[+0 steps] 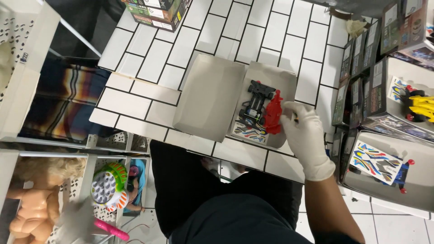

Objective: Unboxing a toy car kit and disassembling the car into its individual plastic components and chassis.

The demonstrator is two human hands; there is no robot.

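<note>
An open white cardboard box (271, 74) lies on the white-tiled counter (149, 68), its lid (208, 97) folded out to the left. Inside are a black toy car chassis (256, 101), a red car body shell (273, 115) and a coloured sticker sheet (250, 132). My right hand (304, 135), in a white glove, holds the red shell by its right side, against the chassis. A blurred pale shape (74, 221) at the lower left may be my gloved left hand, close to a pink stick (110, 229). Whether it holds anything is unclear.
More open boxes stand at the right, one with a yellow toy car (422, 106), one with a sticker sheet (375, 162). Printed boxes (156, 11) sit at the counter's far edge. A white shelf at the left holds a doll (31, 199) and a green-and-white toy (108, 185).
</note>
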